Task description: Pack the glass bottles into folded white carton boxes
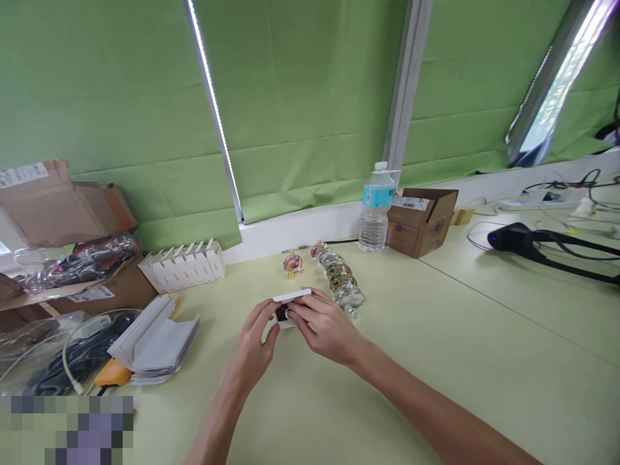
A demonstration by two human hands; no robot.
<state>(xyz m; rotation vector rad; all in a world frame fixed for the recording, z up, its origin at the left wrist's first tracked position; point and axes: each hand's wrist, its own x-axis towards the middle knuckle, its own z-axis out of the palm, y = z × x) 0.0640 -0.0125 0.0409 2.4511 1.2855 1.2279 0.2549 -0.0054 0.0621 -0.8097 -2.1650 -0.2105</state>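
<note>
Near the middle of the table, a small white box (292, 296) with a dark interior is held between my two hands. My left hand (254, 339) grips its left side, thumb below and fingers at the top. The fingers of my right hand (323, 323) are closed on the right side and reach in at the dark opening, where a small light ring-like edge shows; what they pinch is partly hidden. Just beyond lies a round pinkish glass piece (292, 262) with a gold part. A row of round, shiny clear and gold glass pieces (340, 278) runs behind my right hand.
Several small white boxes (183, 266) stand in a row at back left, near folded white cardboard (155, 342) and bagged cables. Cardboard boxes (68, 206) are stacked farther left. A water bottle (376, 210) and a brown carton (420, 223) stand behind; black glasses (547, 248) lie right.
</note>
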